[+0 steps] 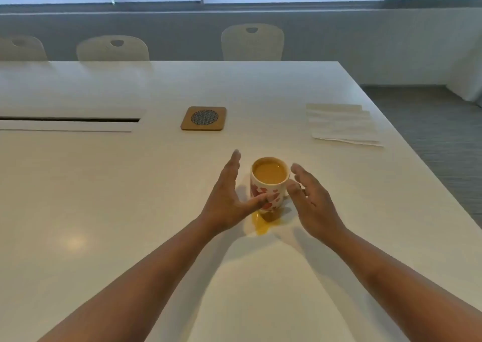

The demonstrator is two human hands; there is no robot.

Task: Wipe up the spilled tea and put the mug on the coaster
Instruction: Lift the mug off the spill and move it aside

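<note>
1. Mug (270, 182) of milky tea stands on the white table (130, 185) just in front of us, filled close to the brim, with the spilled tea (262, 224) pooled at its near foot.
2. Our left hand (227, 198) is spread with straight fingers, its thumb reaching across the mug's near wall; whether it touches we cannot tell. Our right hand (311, 200) is released and loosely cupped just beside the mug's right flank. Neither grasps it.
3. We judge the mug to be ceramic: stiff, breakable, fairly heavy with liquid, and likely wet and slick low down. Its handle seems to sit behind our right hand, but it is hidden, so we would clasp the dry upper wall from both sides and keep it level to avoid slopping more.
4. Beyond the mug, well apart, lies the cork coaster (203, 118) with its dark mesh centre, and the way there looks unobstructed.
5. Paper napkins (341, 125) lie far right, near the table's right edge, which drops to the carpet (430, 133); a cable slot (70, 119) cuts the left side.
</note>
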